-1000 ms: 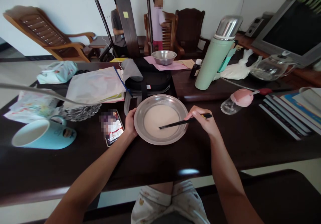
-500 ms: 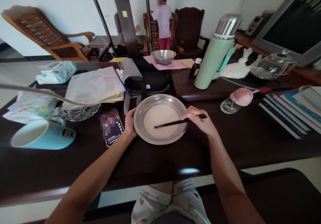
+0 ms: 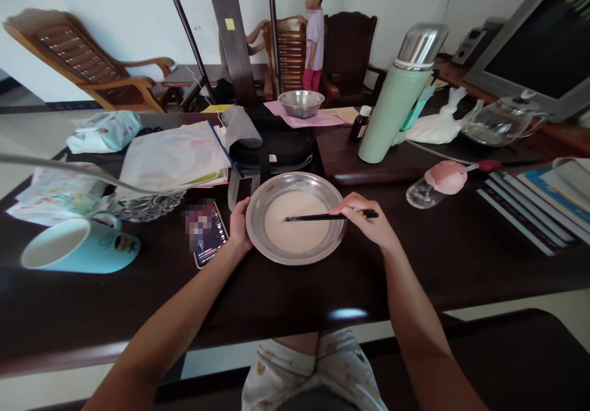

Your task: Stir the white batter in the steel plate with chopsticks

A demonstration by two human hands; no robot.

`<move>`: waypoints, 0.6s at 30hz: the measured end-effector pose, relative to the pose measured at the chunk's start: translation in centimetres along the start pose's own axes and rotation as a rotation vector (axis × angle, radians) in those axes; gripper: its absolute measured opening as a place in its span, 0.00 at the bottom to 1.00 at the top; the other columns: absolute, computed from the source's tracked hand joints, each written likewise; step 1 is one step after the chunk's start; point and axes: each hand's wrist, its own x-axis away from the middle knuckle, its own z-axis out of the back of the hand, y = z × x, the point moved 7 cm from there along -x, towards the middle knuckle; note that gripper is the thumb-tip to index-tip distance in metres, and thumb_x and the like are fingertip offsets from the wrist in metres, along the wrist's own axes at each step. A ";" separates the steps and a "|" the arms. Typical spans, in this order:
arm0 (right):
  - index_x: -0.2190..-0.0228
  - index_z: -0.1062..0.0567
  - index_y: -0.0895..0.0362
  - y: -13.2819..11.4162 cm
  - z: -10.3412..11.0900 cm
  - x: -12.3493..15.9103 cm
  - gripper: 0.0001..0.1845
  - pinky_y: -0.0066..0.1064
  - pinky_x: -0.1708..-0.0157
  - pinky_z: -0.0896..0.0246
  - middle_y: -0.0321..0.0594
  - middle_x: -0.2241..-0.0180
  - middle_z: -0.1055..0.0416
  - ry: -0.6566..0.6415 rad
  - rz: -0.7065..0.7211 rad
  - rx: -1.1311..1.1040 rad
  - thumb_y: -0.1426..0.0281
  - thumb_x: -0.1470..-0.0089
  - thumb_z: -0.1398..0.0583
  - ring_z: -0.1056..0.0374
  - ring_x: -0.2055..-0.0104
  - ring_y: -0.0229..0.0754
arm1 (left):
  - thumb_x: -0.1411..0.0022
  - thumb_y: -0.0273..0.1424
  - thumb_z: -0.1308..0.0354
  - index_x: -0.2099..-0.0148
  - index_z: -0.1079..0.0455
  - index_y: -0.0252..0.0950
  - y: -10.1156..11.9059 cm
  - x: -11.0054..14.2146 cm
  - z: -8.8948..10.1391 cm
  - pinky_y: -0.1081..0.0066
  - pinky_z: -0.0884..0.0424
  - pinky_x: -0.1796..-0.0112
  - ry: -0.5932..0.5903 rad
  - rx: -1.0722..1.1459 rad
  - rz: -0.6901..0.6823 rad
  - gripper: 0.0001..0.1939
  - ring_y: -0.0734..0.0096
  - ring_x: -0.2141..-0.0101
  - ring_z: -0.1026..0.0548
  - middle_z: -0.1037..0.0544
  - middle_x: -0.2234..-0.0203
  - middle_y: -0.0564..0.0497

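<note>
A wide metal bowl (image 3: 295,260) stands on the dark table before me, with pale, milky liquid (image 3: 299,236) in it. My left hand (image 3: 240,225) grips the bowl's left rim; part of its fingers is hidden beneath the bowl. Black chopsticks (image 3: 318,217) lie in the closed fingers of my right hand (image 3: 364,217), over the right rim. Their tips reach into the liquid near the middle of the bowl. A lit phone (image 3: 209,236) rests just left of my left hand.
On the left are a light blue mug (image 3: 83,248) and a glass dish (image 3: 147,207). Behind the bowl sit a black case (image 3: 276,147) and a smaller metal bowl (image 3: 302,104). A green thermos (image 3: 396,104), a pink-lidded bottle (image 3: 436,183) and stacked books (image 3: 530,208) stand right. A person (image 3: 314,36) stands beyond.
The chopstick tips have shifted up, away from me, in the liquid, and the sticks lie more level. My left hand and the bowl stay put. The person behind has turned and moved right.
</note>
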 end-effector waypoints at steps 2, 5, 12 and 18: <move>0.67 0.10 0.49 0.2 0.6 0.1 0.26 0.40 0.58 0.25 0.42 0.66 0.14 0.064 -0.018 -0.021 0.44 0.33 0.36 0.20 0.62 0.47 | 0.39 0.34 0.37 0.67 0.22 0.38 0.0 0.1 -0.1 0.52 0.15 0.55 0.000 0.009 0.007 0.06 0.43 0.59 0.12 0.17 0.76 0.46; 0.67 0.11 0.49 0.5 0.8 0.3 0.25 0.39 0.59 0.24 0.41 0.69 0.15 0.079 -0.048 -0.103 0.46 0.31 0.37 0.19 0.64 0.46 | 0.37 0.34 0.38 0.68 0.22 0.38 -0.1 0.1 -0.2 0.53 0.15 0.55 0.006 0.019 0.014 0.07 0.44 0.59 0.12 0.17 0.76 0.46; 0.66 0.10 0.48 0.1 -0.2 0.0 0.24 0.41 0.57 0.25 0.42 0.65 0.14 0.005 0.008 -0.002 0.44 0.33 0.35 0.21 0.61 0.47 | 0.40 0.34 0.36 0.67 0.22 0.38 -0.2 -0.1 -0.1 0.52 0.15 0.55 -0.004 0.024 0.004 0.06 0.43 0.59 0.13 0.17 0.76 0.46; 0.67 0.11 0.50 0.4 0.5 0.3 0.26 0.39 0.58 0.24 0.41 0.69 0.15 0.047 -0.036 -0.095 0.45 0.31 0.37 0.19 0.64 0.46 | 0.39 0.34 0.37 0.68 0.22 0.37 0.0 0.1 -0.2 0.53 0.15 0.55 0.005 0.009 0.011 0.07 0.43 0.60 0.12 0.17 0.76 0.46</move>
